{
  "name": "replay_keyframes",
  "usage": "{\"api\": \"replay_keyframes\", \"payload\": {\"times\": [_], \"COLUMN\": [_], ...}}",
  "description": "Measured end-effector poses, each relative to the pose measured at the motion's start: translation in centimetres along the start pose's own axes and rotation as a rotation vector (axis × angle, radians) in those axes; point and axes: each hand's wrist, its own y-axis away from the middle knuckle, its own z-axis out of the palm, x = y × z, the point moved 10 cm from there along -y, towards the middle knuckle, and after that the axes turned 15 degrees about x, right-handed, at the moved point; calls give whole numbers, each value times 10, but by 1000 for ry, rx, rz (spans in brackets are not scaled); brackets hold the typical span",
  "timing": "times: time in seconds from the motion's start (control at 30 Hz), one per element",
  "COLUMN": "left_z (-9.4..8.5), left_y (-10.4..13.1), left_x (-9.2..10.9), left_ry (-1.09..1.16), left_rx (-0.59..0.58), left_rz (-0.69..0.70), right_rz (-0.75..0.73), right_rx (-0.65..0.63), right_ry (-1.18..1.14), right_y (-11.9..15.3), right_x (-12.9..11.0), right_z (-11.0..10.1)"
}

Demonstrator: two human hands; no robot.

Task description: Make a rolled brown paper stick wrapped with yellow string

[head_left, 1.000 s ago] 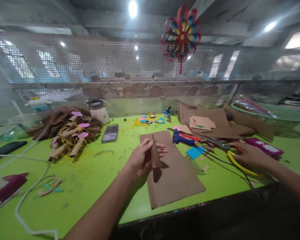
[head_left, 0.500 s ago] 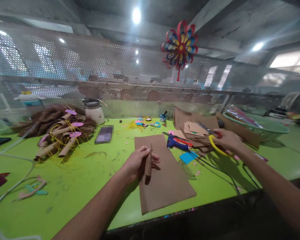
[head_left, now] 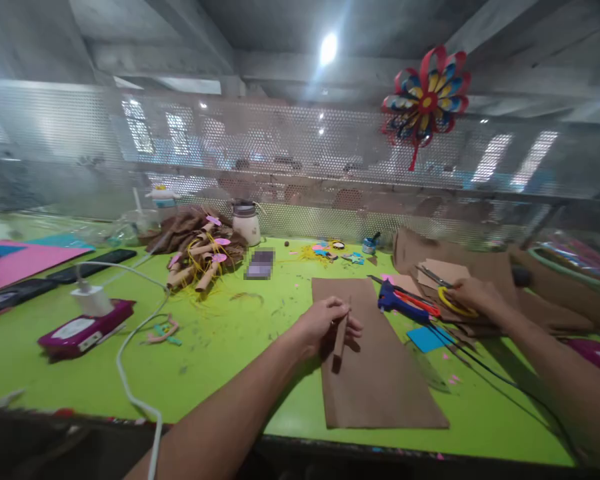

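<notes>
My left hand (head_left: 325, 325) pinches a folded strip of brown card (head_left: 340, 343) between thumb and fingers. It is held just above a large brown paper sheet (head_left: 380, 380) lying flat on the green table. Off to the right, my right hand (head_left: 473, 293) is closed on the yellow handles of a pair of scissors (head_left: 461, 305). The scissor blades point away to the upper left over a pile of cut brown card (head_left: 450, 270). Beside that pile lies a blue glue gun (head_left: 405, 303) with an orange-red tool against it. A blue paper square (head_left: 430, 339) lies nearer to me.
Brown paper rolls (head_left: 210, 275) with pink tags and yellow strands lie at the left, before a white jug (head_left: 246, 223). A purple power strip (head_left: 87, 327) carries a white plug and cable. A small blue jar (head_left: 369, 245) stands at the back. A paper flower (head_left: 427, 103) hangs above.
The view has turned left, so everything sits further right and the power strip shows. My right hand has lowered the scissors onto the card pile. My left hand keeps the folded strip.
</notes>
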Motion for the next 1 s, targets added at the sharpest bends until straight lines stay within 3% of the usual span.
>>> {"api": "replay_keyframes", "payload": {"times": [0.07,0.13,0.27,0.37,0.43,0.57,0.73,0.87,1.0], "left_z": [-1,-4,-24,-42,-48,-47,-34,-31,-30], "left_y": [-1,-2,-2,0,1,0,1,2,-1], "left_x": [2,8,31,47,53,52,50,54,55], "left_ry": [14,45,156,206,196,129,103,88,66], "left_rx": [14,53,221,353,390,414,332,271,245], "left_rz": [13,40,140,220,259,249,224,244,258], "right_rz": [-12,-56,-235,-380,-418,-353,-100,-18,-72], "right_rx": [-13,3,-21,-101,-187,-378,-672,-747,-745], "right_ry": [-32,-203,-554,-739,-806,-990,-1317,-1436,-1459], "right_y": [1,8,49,91,114,140,159,169,173], "right_x": [-19,-58,-169,-240,-265,-274,-269,-274,-281], "right_z": [-12,-31,-64,-68,-56,-24,-5,-4,-5]}}
